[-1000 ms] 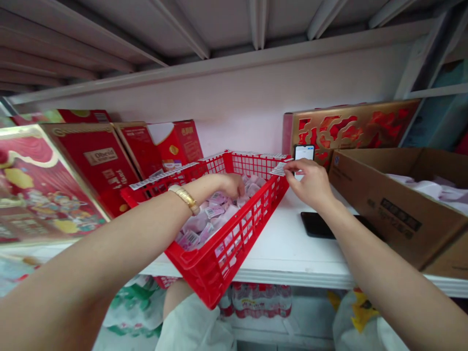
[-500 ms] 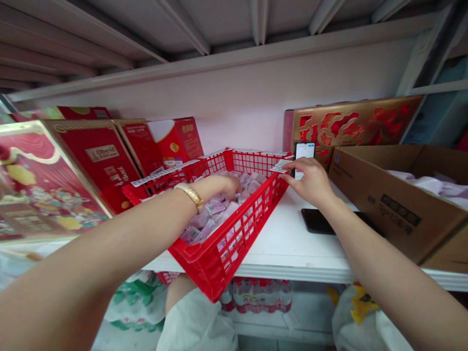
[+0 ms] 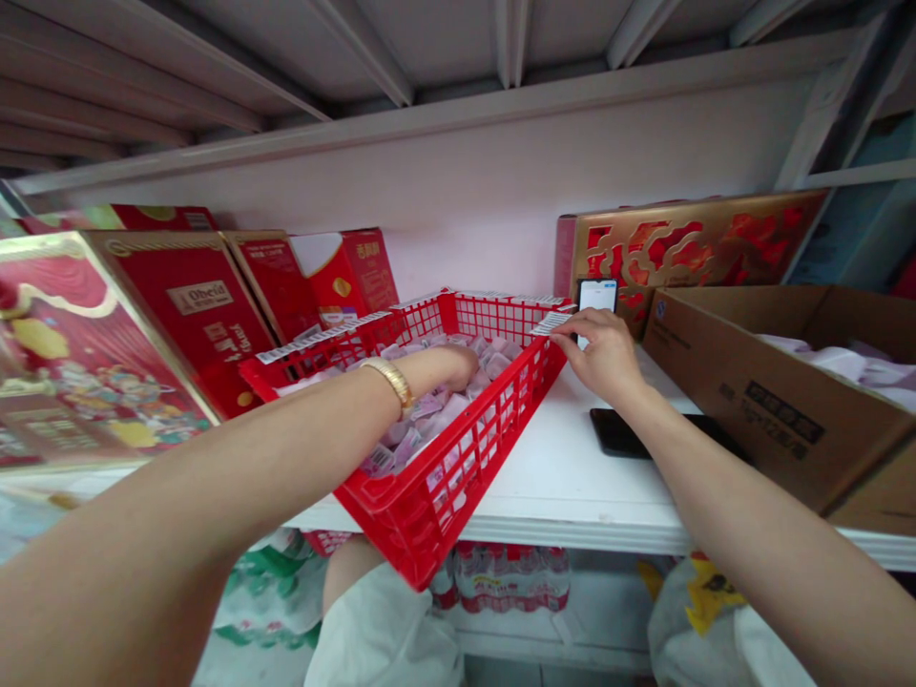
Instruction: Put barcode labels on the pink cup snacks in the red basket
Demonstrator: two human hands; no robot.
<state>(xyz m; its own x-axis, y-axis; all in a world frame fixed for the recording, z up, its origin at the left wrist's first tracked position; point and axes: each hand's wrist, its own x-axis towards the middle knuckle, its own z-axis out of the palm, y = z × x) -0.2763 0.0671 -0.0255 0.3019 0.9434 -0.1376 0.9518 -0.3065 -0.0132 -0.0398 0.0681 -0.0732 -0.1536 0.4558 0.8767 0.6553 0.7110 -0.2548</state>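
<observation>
A red plastic basket (image 3: 390, 491) sits tilted toward me on the white shelf, its near corner over the front edge. Small pinkish-white wrapped packets (image 3: 429, 410) with barcodes fill it. My left hand (image 3: 458, 366), below a gold bracelet (image 3: 390, 384), reaches down among the packets; its fingers are hidden. At the basket's right rim, beside a white barcode label (image 3: 550, 323), my right hand (image 3: 601, 351) grips with thumb and fingers. Just behind that hand stands a phone (image 3: 596, 294) with a lit screen, partly covered by the hand.
A black phone-like slab (image 3: 621, 433) lies on the white shelf (image 3: 558, 487). To the right is an open cardboard box (image 3: 759, 401) holding pale packets. Red gift boxes (image 3: 178, 296) stand left, a gold-red box (image 3: 687, 239) behind. Bottled-drink packs (image 3: 511, 577) sit below; shelf beams (image 3: 508, 38) hang overhead.
My left hand has shifted slightly right and its forearm has moved forward over the basket. My right hand stays at the rim, and the basket has barely moved.
</observation>
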